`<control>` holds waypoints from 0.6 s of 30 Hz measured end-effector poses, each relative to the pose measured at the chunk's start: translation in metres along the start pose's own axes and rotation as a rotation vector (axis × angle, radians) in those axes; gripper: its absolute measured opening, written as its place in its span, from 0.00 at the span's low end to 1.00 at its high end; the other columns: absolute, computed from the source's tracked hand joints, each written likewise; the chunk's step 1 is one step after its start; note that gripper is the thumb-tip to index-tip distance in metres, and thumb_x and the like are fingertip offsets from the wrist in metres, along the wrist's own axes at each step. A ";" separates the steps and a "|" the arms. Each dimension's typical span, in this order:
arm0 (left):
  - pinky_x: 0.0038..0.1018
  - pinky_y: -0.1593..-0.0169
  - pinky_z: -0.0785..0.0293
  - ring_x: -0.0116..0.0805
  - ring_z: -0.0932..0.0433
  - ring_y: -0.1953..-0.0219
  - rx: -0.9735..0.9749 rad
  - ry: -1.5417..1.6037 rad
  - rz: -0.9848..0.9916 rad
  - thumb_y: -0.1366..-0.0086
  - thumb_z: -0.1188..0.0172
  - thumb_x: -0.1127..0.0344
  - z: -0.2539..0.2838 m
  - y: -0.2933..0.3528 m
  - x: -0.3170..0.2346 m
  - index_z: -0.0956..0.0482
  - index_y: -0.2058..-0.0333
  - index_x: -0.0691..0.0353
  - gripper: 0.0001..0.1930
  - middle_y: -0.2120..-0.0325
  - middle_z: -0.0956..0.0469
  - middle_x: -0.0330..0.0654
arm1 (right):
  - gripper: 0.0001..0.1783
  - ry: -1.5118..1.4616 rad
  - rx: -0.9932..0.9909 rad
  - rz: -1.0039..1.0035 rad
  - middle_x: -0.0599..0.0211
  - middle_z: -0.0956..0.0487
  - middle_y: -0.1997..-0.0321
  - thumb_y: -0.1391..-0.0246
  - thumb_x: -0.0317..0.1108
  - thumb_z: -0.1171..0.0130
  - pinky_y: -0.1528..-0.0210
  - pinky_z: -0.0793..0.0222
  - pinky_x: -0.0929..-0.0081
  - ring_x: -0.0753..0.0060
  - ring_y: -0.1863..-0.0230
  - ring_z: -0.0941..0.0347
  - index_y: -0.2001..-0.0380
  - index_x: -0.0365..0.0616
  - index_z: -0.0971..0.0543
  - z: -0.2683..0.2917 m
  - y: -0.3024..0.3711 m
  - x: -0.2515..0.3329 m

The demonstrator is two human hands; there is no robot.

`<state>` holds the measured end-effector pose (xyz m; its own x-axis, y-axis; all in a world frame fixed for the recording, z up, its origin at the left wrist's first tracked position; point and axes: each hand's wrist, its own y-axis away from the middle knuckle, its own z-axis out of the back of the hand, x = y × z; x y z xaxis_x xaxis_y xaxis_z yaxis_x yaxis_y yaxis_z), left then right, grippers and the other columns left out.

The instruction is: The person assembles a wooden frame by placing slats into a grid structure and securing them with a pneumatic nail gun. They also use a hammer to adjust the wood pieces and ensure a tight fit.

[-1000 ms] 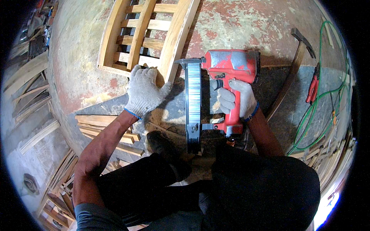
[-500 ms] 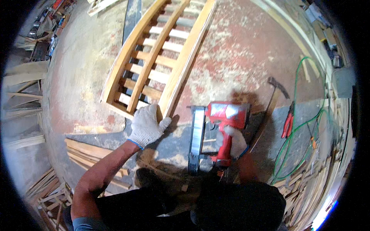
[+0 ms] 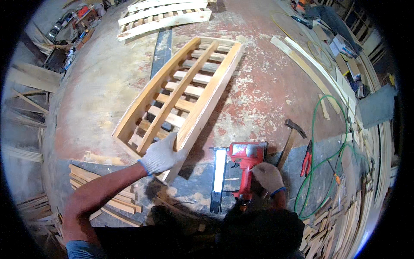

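Observation:
A slatted wooden frame (image 3: 196, 125), long rails with crosswise slats, extends away from me at centre left. My left hand (image 3: 160, 154), in a white knitted glove, is closed on the rail at its near right corner. The rail's pale outer side faces right. A red and silver nail gun (image 3: 248, 157) with a long upright magazine is at floor level right of the frame. Beside its handle is my gloved right hand (image 3: 269, 178), fingers loosely bent and no longer wrapped round the grip. Its fingertips are close to the handle; whether they touch it I cannot tell.
A hammer (image 3: 290, 140), red-handled pliers (image 3: 306, 160) and a looped green hose (image 3: 317, 172) lie at right. Loose wooden strips (image 3: 116, 203) are at near left, more scrap wood (image 3: 332, 224) at near right. Another slatted frame (image 3: 166, 17) lies at the far side.
My right hand has come off the nail gun's handle. My left hand has closed on the frame's corner rail, and the frame has tilted, showing more of its right side. The view has shifted farther ahead.

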<state>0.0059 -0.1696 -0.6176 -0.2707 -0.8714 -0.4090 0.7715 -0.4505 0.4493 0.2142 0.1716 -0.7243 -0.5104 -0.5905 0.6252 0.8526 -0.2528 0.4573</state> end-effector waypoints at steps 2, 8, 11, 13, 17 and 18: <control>0.47 0.52 0.20 0.59 0.15 0.58 0.148 0.004 0.032 0.34 0.40 0.36 0.028 0.035 0.007 0.30 0.45 0.67 0.37 0.61 0.17 0.62 | 0.20 -0.153 -0.034 -0.034 0.48 0.17 0.63 0.38 0.50 0.41 0.56 0.25 0.54 0.43 0.59 0.19 0.61 0.41 0.17 0.018 -0.001 0.023; 0.37 0.52 0.20 0.42 0.15 0.57 0.266 0.102 0.080 0.40 0.28 0.38 0.065 0.146 0.074 0.23 0.47 0.61 0.35 0.60 0.16 0.48 | 0.13 0.370 -0.283 0.600 0.54 0.17 0.63 0.41 0.41 0.37 0.57 0.23 0.50 0.43 0.61 0.18 0.62 0.44 0.17 0.021 -0.022 0.095; 0.37 0.46 0.22 0.42 0.16 0.52 0.307 0.076 0.183 0.39 0.28 0.43 0.058 0.176 0.114 0.23 0.44 0.59 0.33 0.55 0.16 0.48 | 0.19 0.184 -0.472 0.724 0.52 0.18 0.53 0.51 0.38 0.32 0.50 0.24 0.51 0.45 0.53 0.20 0.58 0.38 0.20 0.007 -0.014 0.138; 0.36 0.45 0.23 0.41 0.17 0.51 0.298 0.072 0.283 0.40 0.27 0.45 0.056 0.201 0.143 0.23 0.43 0.58 0.33 0.54 0.16 0.48 | 0.24 0.262 -0.575 0.963 0.49 0.20 0.49 0.54 0.38 0.29 0.46 0.26 0.51 0.45 0.47 0.22 0.56 0.33 0.21 -0.002 -0.020 0.176; 0.35 0.46 0.22 0.39 0.17 0.51 0.247 0.210 0.226 0.43 0.24 0.50 0.031 0.229 0.190 0.23 0.46 0.64 0.33 0.53 0.16 0.48 | 0.31 0.356 -0.341 1.078 0.46 0.22 0.45 0.55 0.35 0.28 0.37 0.31 0.49 0.38 0.41 0.27 0.47 0.36 0.24 -0.022 -0.038 0.204; 0.36 0.45 0.22 0.40 0.17 0.50 0.223 0.284 0.191 0.43 0.24 0.51 0.020 0.245 0.215 0.24 0.46 0.65 0.33 0.52 0.16 0.49 | 0.29 0.408 -0.328 1.077 0.48 0.22 0.47 0.53 0.40 0.30 0.36 0.34 0.48 0.41 0.42 0.28 0.49 0.37 0.23 -0.034 -0.043 0.211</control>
<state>0.1253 -0.4710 -0.5800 0.0597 -0.8692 -0.4908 0.6401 -0.3439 0.6870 0.0737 0.0315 -0.6338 0.5061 -0.8034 0.3138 0.8382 0.3724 -0.3984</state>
